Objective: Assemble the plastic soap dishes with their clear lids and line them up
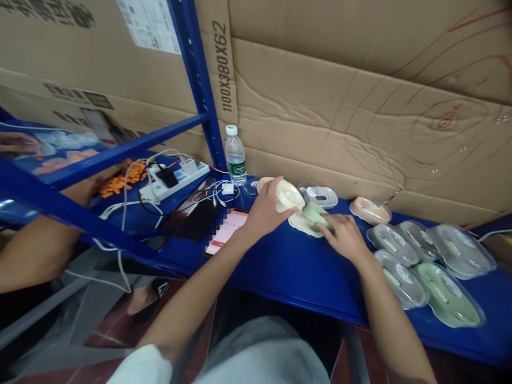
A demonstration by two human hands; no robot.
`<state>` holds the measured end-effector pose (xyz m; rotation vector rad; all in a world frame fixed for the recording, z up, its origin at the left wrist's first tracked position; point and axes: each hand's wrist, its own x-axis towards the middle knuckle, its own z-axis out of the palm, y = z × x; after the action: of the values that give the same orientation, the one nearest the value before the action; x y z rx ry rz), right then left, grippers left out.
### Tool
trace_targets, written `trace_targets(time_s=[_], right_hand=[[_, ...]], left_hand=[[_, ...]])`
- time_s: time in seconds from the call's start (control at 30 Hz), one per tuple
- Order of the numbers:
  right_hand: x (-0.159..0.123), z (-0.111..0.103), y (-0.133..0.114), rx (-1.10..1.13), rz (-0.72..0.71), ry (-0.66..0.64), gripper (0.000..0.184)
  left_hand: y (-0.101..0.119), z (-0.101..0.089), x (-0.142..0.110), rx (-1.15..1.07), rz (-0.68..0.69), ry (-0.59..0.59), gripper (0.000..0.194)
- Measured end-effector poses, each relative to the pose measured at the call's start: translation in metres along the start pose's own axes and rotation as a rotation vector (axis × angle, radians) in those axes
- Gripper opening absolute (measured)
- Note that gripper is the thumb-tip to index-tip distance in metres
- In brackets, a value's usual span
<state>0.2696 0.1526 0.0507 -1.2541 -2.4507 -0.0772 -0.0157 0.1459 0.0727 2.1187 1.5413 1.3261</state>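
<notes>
While the left hand (267,210) grips a cream oval dish (290,195), the right hand (344,234) pinches a pale-green piece (314,213) (partly hidden, so shape's iffy) over a half-covered cream wavy-edged tray (303,226) on the blue tabletop (280,272).

Workshop, blue metal rack (198,80), printed cardboard sheets (304,101)

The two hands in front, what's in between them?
In the head view, between the left hand and the right hand are a cream oval dish, a pale green piece and, lower, a wavy-edged cream piece.
</notes>
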Motion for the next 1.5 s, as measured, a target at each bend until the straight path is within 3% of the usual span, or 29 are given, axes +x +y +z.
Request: trace_targets(time_s=[0.1, 0.2, 0.33, 0.43, 0.57, 0.67, 0.77, 0.83, 0.9, 0.97, 1.07, 1.17, 1.37, 1.5], right_hand=[[0.000, 0.007, -0.010, 0.005, -0.054, -0.005, 0.033], [0.000, 0.018, -0.019, 0.035, -0.130, 0.005, 0.034], [0.002, 0.036, -0.031, 0.064, -0.231, 0.049, 0.038], [0.005, 0.044, -0.043, 0.027, -0.247, 0.127, 0.039], [0.008, 0.038, -0.048, -0.077, -0.100, 0.196, 0.036], [0.011, 0.022, -0.025, -0.174, 0.102, 0.171, 0.034], [0.014, 0.012, 0.013, -0.266, 0.418, 0.140, 0.045], [0.017, 0.015, 0.034, -0.291, 0.647, 0.079, 0.057], [0.018, 0.023, 0.045, -0.267, 0.752, 0.017, 0.066], [0.016, 0.032, 0.050, -0.214, 0.703, 0.015, 0.066], [0.012, 0.038, 0.057, -0.193, 0.586, 0.115, 0.072], [0.009, 0.038, 0.067, -0.217, 0.647, 0.151, 0.081], [0.008, 0.035, 0.077, -0.164, 0.679, 0.211, 0.073], [0.003, 0.030, 0.076, -0.158, 0.694, 0.132, 0.076]], left_hand=[[-0.009, 0.009, 0.027, 0.212, -0.018, -0.088, 0.092], [-0.020, 0.015, 0.039, 0.362, -0.057, -0.198, 0.088], [-0.030, 0.014, 0.035, 0.418, -0.126, -0.199, 0.080], [-0.028, 0.008, 0.016, 0.443, -0.135, -0.196, 0.078], [-0.014, 0.008, -0.041, 0.374, 0.001, -0.060, 0.061], [-0.001, 0.013, -0.096, 0.231, 0.069, 0.046, 0.036], [0.008, 0.016, -0.130, 0.169, 0.202, -0.062, 0.011], [0.011, 0.017, -0.136, 0.147, 0.268, -0.167, 0.012], [0.012, 0.016, -0.133, 0.135, 0.273, -0.220, 0.015], [0.012, 0.015, -0.130, 0.127, 0.266, -0.231, 0.016], [0.013, 0.013, -0.131, 0.124, 0.284, -0.196, 0.015], [0.016, 0.012, -0.134, 0.137, 0.310, -0.130, 0.015], [0.019, 0.013, -0.131, 0.120, 0.329, -0.102, 0.013], [0.019, 0.014, -0.133, 0.107, 0.312, -0.087, 0.012]])
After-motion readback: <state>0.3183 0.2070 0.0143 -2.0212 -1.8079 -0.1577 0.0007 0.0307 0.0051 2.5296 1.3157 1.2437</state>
